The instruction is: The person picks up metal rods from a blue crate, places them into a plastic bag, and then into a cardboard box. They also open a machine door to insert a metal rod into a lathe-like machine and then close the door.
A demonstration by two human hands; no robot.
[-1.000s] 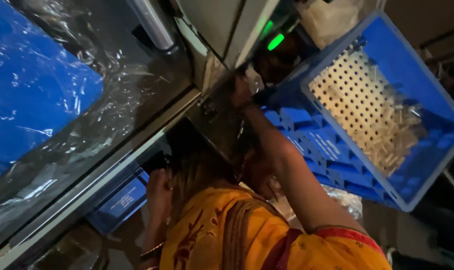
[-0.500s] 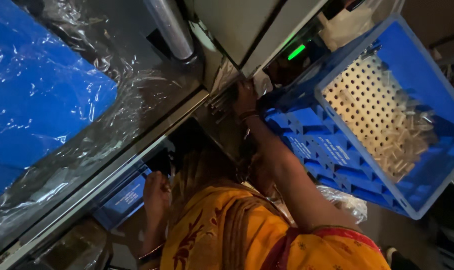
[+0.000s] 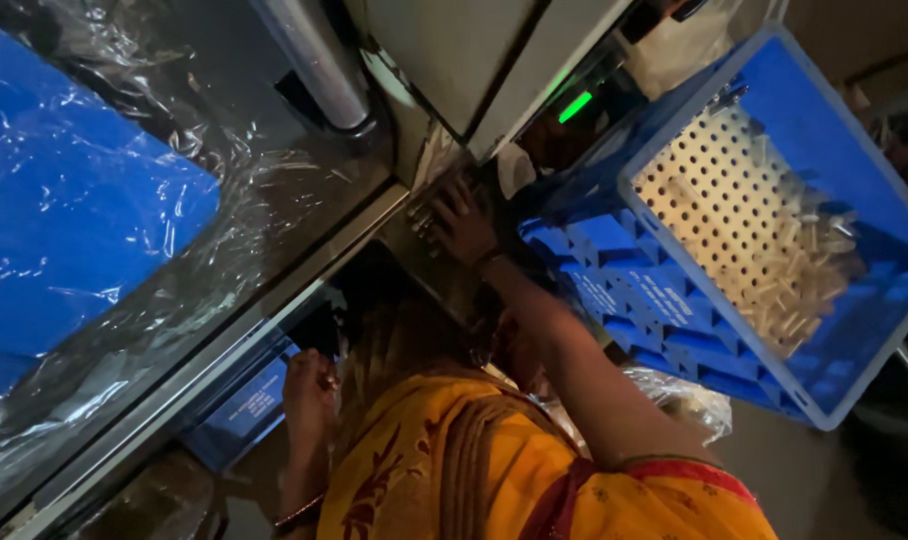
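Observation:
My right hand reaches out to a dark metal ledge of the machine, fingers spread over small shiny pieces lying there. It is right beside the corner of a big blue crate. The crate holds a pale perforated plate and several small pale cylinders. My left hand is low down, resting against a smaller blue bin under the table edge; its fingertips are lost in shadow. My orange garment fills the bottom of the view.
A blue sheet under crinkled clear plastic covers the table at left, edged by a metal rail. A shiny metal roller and grey machine panels stand above. A green light glows. A clear plastic bag lies below the crate.
The view has shifted a little, so the crate and roller sit further right. My right hand stays on the ledge and my left hand stays by the lower bin.

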